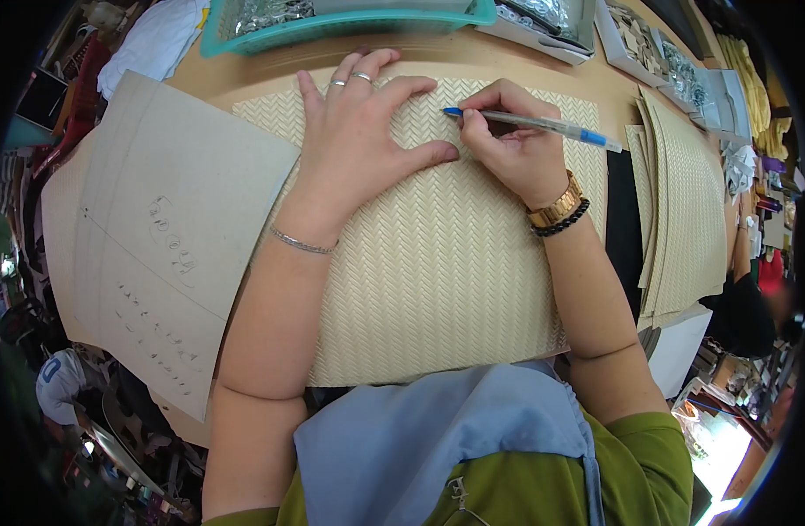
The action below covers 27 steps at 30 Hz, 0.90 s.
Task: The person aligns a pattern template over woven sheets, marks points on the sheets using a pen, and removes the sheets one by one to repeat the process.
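Note:
A cream sheet with a woven herringbone texture (438,289) lies flat in front of me. My left hand (359,131) rests on its upper part, fingers spread, thumb pointing right. In my right hand (521,149) is a clear ballpoint pen with blue ends (552,124), gripped between thumb and fingers. The pen's blue tip points left, close to the sheet's surface near the top; whether it touches I cannot tell. Left of the sheet lies a large pale cardboard piece (157,228) with handwriting and a drawn line.
A teal tray (350,26) holding shiny metal parts stands at the back. Boxes of small parts (630,44) are at the back right. A stack of similar textured sheets (683,202) lies on the right. White cloth (153,44) sits at the back left.

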Each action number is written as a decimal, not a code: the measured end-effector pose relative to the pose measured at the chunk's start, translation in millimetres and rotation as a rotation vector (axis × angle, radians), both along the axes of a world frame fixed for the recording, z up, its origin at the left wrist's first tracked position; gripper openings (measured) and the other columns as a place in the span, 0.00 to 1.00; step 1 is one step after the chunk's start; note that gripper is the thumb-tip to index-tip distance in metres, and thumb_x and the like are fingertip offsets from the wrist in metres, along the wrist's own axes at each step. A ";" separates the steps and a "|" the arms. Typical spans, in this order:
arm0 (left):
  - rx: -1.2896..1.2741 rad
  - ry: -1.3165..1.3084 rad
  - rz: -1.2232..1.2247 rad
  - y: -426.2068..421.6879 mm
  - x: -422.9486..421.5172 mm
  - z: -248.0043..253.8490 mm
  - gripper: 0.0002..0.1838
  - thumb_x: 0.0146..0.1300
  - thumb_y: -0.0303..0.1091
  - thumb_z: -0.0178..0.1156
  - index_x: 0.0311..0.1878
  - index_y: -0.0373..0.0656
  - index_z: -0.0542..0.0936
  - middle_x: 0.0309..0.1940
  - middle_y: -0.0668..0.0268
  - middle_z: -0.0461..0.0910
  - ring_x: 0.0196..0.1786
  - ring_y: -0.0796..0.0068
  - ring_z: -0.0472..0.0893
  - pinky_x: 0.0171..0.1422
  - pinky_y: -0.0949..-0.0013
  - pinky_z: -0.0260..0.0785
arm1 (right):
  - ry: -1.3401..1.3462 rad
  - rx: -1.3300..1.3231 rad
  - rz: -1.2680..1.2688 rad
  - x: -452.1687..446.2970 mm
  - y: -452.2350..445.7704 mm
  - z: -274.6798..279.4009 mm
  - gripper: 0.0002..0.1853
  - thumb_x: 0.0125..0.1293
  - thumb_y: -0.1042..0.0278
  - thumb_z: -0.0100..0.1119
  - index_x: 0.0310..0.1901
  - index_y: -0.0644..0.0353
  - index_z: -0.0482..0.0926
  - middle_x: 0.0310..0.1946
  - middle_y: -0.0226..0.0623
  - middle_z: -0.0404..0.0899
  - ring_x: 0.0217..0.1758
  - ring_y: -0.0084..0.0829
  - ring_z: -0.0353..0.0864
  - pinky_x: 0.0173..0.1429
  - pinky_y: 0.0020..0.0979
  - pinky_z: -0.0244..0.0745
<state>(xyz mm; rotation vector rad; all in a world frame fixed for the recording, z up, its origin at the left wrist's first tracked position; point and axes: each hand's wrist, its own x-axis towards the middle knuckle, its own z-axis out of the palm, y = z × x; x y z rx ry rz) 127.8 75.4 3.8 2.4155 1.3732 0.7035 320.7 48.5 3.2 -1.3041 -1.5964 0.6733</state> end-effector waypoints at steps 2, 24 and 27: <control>0.001 0.001 0.001 0.0 0.2 -0.3 0.36 0.41 0.62 0.74 0.54 0.57 0.83 0.65 0.63 0.70 0.72 0.60 0.65 0.73 0.28 0.36 | 0.028 -0.004 0.002 -0.8 -0.2 0.1 0.02 0.57 0.74 0.63 0.31 0.63 0.82 0.23 0.32 0.83 0.26 0.19 0.83 0.32 0.22 0.78; -0.065 0.013 0.016 -3.7 1.9 9.3 0.39 0.41 0.63 0.74 0.56 0.53 0.82 0.67 0.63 0.69 0.73 0.59 0.62 0.75 0.28 0.34 | -0.551 -0.029 -0.203 98.7 -219.9 18.9 0.18 0.56 0.76 0.68 0.50 0.60 0.79 0.53 0.49 0.80 0.59 0.44 0.77 0.61 0.39 0.72; 0.000 0.095 0.047 -10.3 4.1 13.6 0.41 0.43 0.66 0.71 0.59 0.52 0.80 0.69 0.62 0.67 0.74 0.59 0.61 0.74 0.28 0.36 | -0.612 -0.026 -0.279 100.7 -217.0 15.3 0.19 0.56 0.72 0.70 0.50 0.61 0.78 0.57 0.51 0.78 0.60 0.45 0.76 0.65 0.39 0.70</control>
